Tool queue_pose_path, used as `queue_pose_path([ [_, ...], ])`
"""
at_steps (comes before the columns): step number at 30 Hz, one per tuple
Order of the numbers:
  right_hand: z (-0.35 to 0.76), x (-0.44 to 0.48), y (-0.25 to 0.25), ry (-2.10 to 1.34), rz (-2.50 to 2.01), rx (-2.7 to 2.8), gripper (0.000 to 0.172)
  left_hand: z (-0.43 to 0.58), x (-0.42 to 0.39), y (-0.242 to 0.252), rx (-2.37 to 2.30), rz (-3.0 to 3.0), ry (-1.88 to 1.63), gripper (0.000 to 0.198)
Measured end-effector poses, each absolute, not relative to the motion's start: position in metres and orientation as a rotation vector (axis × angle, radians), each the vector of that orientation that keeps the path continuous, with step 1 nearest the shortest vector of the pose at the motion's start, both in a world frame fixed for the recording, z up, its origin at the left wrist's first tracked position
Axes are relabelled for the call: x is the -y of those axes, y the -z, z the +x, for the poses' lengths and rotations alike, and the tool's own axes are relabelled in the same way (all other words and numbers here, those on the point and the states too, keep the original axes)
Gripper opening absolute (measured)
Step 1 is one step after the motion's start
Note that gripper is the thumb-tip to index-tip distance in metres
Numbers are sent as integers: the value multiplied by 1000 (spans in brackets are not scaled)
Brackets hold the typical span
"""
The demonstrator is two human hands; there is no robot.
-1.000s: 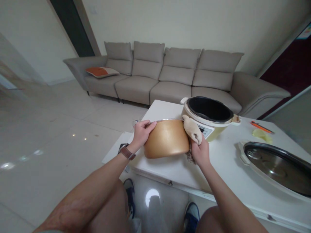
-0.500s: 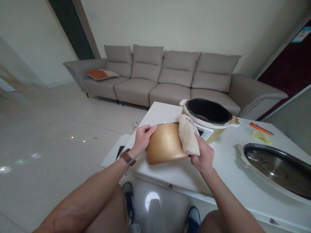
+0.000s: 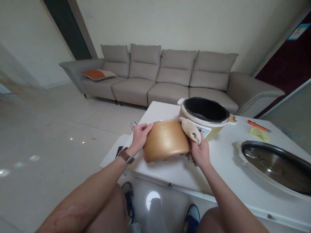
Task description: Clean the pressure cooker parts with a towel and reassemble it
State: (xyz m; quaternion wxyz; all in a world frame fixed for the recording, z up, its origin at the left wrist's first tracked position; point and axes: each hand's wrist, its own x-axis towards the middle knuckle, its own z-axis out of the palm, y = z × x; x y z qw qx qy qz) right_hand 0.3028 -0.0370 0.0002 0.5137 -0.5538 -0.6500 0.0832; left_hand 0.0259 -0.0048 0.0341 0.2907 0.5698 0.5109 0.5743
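Observation:
A gold-coloured inner pot [image 3: 165,140] is tilted on its side above the white table [image 3: 225,168], its outer wall facing me. My left hand [image 3: 139,137], with a brown watch strap on the wrist, grips the pot's left rim. My right hand [image 3: 200,150] is closed on a beige cloth [image 3: 191,129] pressed against the pot's right side. Just behind the pot stands the cream cooker body [image 3: 205,118], open, with a dark empty cavity.
The cooker's lid [image 3: 274,165] lies inside-up on the table at the right. A yellow cloth [image 3: 259,133] and an orange tool [image 3: 257,125] lie at the far right edge. A grey sofa [image 3: 170,77] stands behind, and my knees and shoes are below the table edge.
My right hand slid the cloth from across the pot's front wall back to its right edge. The pot stayed in my left hand, tilting slightly.

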Motion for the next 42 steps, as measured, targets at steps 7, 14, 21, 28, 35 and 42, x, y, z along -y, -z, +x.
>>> queue_pose_path([
  [7,305,57,-13,184,-1181,1820,54,27,10,-32,-1336,1597,-1499,53],
  [14,299,67,-24,255,-937,1966,63,26,9,-35,-1291,1527,-1490,54],
  [21,302,46,-5,-140,-1283,1652,40,21,0,-30,-1318,1378,-1516,54],
  [28,303,47,-2,-179,-1328,1559,35,21,0,-15,-1301,1296,-1544,53],
  [35,304,54,-7,-46,-1331,1631,35,23,1,-15,-1269,1237,-1604,46],
  [42,298,56,-10,-46,-1317,1666,31,23,0,-31,-1320,1336,-1607,43],
])
